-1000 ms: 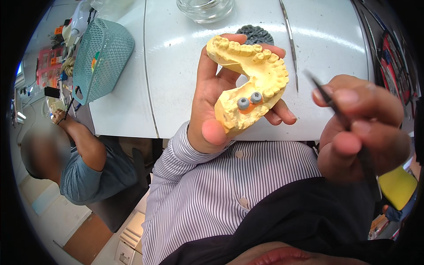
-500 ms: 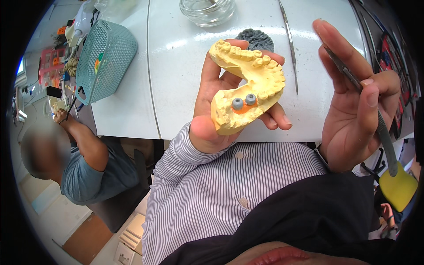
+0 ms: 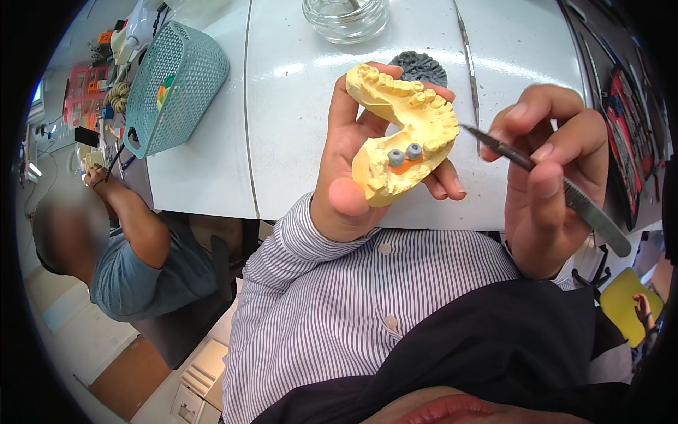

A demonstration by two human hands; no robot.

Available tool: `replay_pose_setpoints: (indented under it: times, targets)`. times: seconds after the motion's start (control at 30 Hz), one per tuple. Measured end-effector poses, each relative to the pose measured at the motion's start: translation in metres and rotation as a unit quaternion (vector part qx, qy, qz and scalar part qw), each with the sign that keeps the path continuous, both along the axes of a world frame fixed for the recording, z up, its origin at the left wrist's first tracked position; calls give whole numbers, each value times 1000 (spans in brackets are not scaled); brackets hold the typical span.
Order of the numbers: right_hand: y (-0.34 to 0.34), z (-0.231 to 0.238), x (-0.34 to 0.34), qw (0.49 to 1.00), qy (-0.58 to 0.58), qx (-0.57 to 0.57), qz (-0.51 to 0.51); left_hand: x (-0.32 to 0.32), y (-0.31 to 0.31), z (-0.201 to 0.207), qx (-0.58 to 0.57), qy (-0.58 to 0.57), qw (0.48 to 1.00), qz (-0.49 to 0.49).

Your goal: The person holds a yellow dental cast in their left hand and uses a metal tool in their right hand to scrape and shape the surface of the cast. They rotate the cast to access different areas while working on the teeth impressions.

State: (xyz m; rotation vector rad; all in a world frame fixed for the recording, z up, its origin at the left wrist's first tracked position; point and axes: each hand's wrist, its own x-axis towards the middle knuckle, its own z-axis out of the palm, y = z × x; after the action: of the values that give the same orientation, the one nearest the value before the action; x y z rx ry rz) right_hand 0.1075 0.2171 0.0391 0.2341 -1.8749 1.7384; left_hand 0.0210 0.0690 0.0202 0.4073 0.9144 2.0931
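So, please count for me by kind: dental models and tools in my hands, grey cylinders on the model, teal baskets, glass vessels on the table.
Held dental model: 1
Held tool: 1
Grey cylinders: 2
Teal basket: 1
Glass vessel: 1
Total: 6

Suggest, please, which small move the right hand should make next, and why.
Perhaps ease the right hand slightly left and toward the wearer, bringing the pointed tool nearer the two grey cylinders. Its tip appears beside the teeth of the yellow dental model, right of the cylinders, while the left hand supports the model with them exposed.
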Motion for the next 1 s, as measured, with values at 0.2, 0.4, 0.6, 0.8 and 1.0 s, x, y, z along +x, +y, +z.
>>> replay_pose_setpoints:
  times: [0.2,0.4,0.6,0.8,1.0]
  targets:
    - [-5,5,1,993,27,92,72,3,2,-3,4,-20,999,31]
    - [-3,10,-7,973,65,199,98,3,3,-3,-9,-15,999,39]
    - [-7,10,-6,978,58,185,81,4,2,0,-9,-21,999,30]
    - [-8,5,-4,980,76,176,57,4,2,-2,0,-15,1000,24]
    - [-8,6,-4,978,71,188,56,3,3,-2,0,4,1000,26]
